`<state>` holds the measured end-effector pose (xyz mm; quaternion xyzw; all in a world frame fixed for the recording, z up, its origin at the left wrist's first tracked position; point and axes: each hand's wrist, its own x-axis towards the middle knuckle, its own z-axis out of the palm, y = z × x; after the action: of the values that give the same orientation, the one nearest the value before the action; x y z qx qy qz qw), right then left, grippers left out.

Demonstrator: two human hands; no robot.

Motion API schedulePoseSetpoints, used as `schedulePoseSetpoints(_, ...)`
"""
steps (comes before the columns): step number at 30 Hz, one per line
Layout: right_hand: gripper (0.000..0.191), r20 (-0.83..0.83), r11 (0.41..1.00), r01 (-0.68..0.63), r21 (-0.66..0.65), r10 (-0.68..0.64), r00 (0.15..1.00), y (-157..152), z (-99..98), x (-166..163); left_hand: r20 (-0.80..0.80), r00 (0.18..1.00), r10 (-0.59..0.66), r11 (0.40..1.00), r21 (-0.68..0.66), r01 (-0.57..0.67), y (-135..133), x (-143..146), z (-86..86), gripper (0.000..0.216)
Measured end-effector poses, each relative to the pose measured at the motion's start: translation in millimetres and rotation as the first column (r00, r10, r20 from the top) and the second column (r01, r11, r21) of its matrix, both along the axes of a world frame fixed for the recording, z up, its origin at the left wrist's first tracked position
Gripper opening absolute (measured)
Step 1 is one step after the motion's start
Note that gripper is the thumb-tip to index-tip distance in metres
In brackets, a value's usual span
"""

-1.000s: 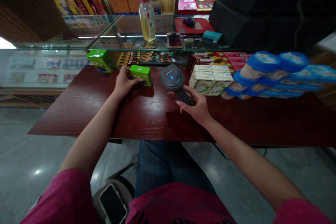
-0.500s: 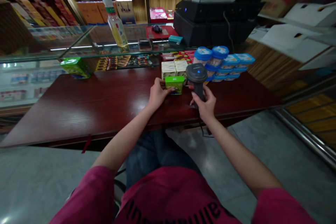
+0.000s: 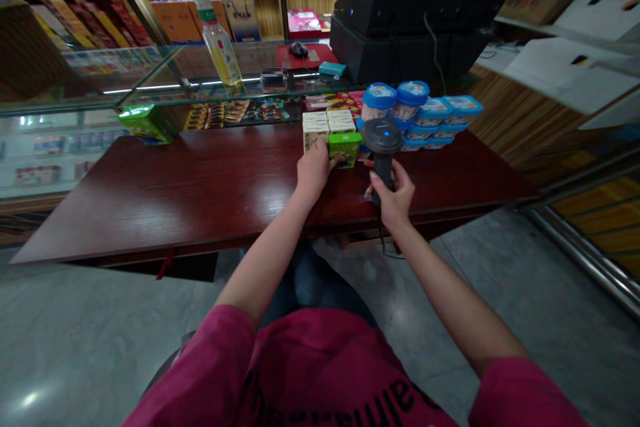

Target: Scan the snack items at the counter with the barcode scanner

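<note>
My left hand (image 3: 313,172) is closed on the left side of a small green box (image 3: 345,147), its thumb across the front. Behind that hand stand several cream-coloured small boxes (image 3: 327,121), packed side by side. In my right hand (image 3: 399,199) is a black barcode scanner (image 3: 383,147), gripped by its handle with the head upward and a blue light glowing on top. The scanner head is close to the right side of the green box. Stacked tubs with blue lids (image 3: 411,95) stand behind the scanner.
A dark red wooden counter (image 3: 215,180) spans the front. Another green package (image 3: 147,125) lies at its left end. On the glass case behind are a bottle (image 3: 220,47) of yellowish liquid and a computer mouse (image 3: 299,49). Black machines (image 3: 400,47) stand at the back right.
My left hand has shifted right and slightly away from me with the green box, which is now nearer the scanner. The scanner stays in my right hand, almost unmoved.
</note>
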<state>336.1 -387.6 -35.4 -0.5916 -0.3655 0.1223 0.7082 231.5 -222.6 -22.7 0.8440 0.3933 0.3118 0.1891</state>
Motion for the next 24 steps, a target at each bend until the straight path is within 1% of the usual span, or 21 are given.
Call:
schedulePoseSetpoints(4,0.055,-0.024,1.0,-0.018,0.006,0.018,1.0,3,5.6,-7,-0.185,0.982,-0.019,0.997,0.074,0.034,4,-1,4.4,0.036)
schedulePoseSetpoints(6,0.052,-0.013,0.999,-0.037,0.005,0.037,0.999,6,9.1,-12,-0.202,0.979,-0.03,0.994,0.093,0.05,6,-3,3.6,0.036)
schedulePoseSetpoints(8,0.05,-0.007,0.998,-0.067,0.006,0.067,0.998,11,12.9,-18,-0.174,0.984,-0.047,0.992,0.109,0.067,12,-11,1.4,0.036)
schedulePoseSetpoints(11,0.044,-0.02,0.988,-0.157,0.006,0.157,0.987,23,19.6,-33,-0.113,0.99,-0.082,0.987,0.13,0.097,32,-42,-4.1,0.04)
schedulePoseSetpoints(13,0.04,-0.047,0.97,-0.245,-0.003,0.245,0.968,35,24.9,-47,-0.063,0.995,-0.079,0.985,0.146,0.087,55,-76,-7.9,0.046)
schedulePoseSetpoints(14,0.038,-0.068,0.954,-0.298,-0.011,0.297,0.952,43,27.7,-55,-0.032,0.998,-0.055,0.987,0.151,0.059,68,-96,-9.4,0.048)
schedulePoseSetpoints(15,0.037,-0.093,0.935,-0.354,-0.016,0.351,0.932,53,30.3,-63,0.001,1.0,-0.013,0.988,0.154,0.013,82,-119,-10.3,0.05)
schedulePoseSetpoints(17,0.035,-0.153,0.884,-0.468,-0.015,0.46,0.875,75,34.6,-81,0.063,0.99,0.123,0.979,0.156,-0.131,112,-166,-10.2,0.048)
schedulePoseSetpoints(19,0.036,-0.22,0.824,-0.567,-0.003,0.553,0.804,101,36.4,-98,0.125,0.949,0.289,0.938,0.164,-0.307,143,-214,-7.9,0.037)
schedulePoseSetpoints(21,0.04,-0.288,0.772,-0.636,0.006,0.61,0.738,130,34.6,-113,0.206,0.873,0.442,0.863,0.167,-0.477,173,-256,-5.5,0.025)
schedulePoseSetpoints(22,0.042,-0.318,0.752,-0.659,0.005,0.626,0.712,144,32.4,-120,0.257,0.823,0.508,0.819,0.152,-0.553,188,-274,-4.8,0.025)
schedulePoseSetpoints(24,0.047,-0.36,0.728,-0.686,-0.002,0.639,0.68,170,26.3,-129,0.351,0.701,0.62,0.729,0.071,-0.681,217,-301,-5.3,0.041)
